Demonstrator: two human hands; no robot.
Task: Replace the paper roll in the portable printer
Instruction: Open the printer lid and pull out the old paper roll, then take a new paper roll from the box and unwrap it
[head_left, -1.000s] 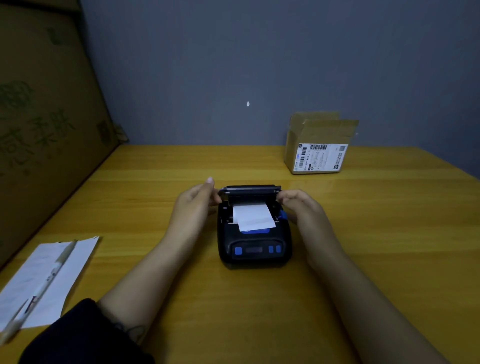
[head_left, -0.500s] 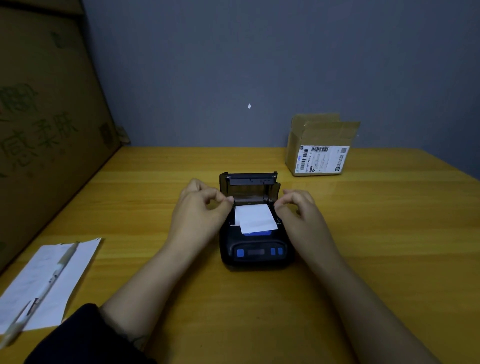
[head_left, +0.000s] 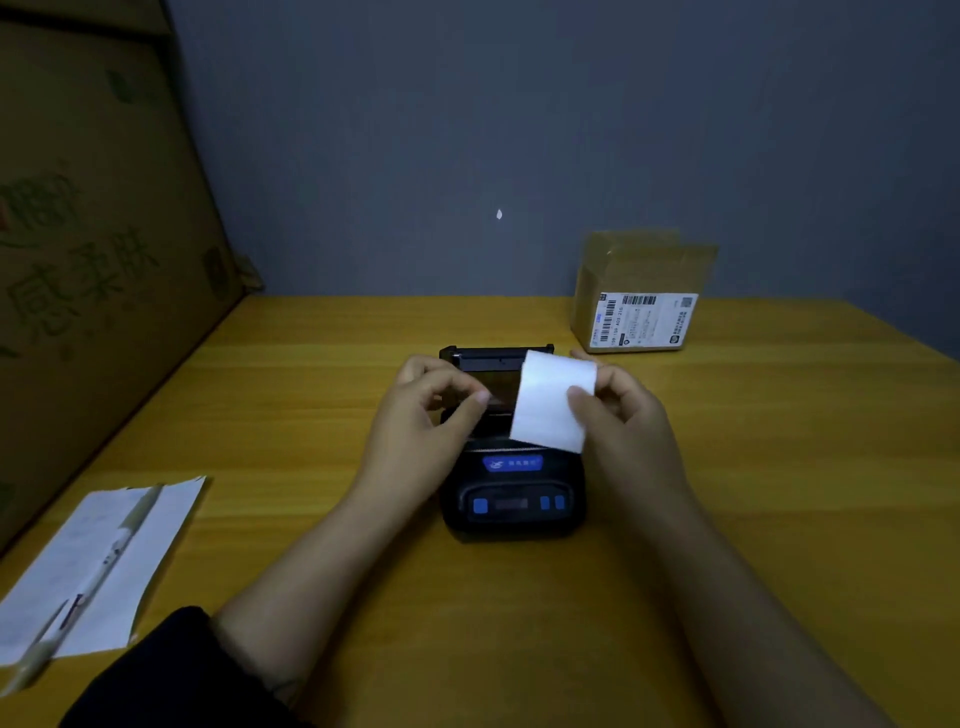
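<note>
A small black portable printer with blue buttons sits mid-table, its lid standing open at the back. My right hand pinches a white paper roll lifted above the open compartment, a loose flap hanging down. My left hand hovers at the printer's left side, fingers curled together over the compartment edge, holding nothing that I can see. The compartment's inside is mostly hidden by the hands and paper.
A small open cardboard box with a shipping label stands at the back right by the wall. A white sheet with a pen on it lies front left. A large cardboard carton lines the left edge.
The lid went from half-shut to fully open. Both hands moved to the paper, and my right hand has lifted the roll up out of the compartment.
</note>
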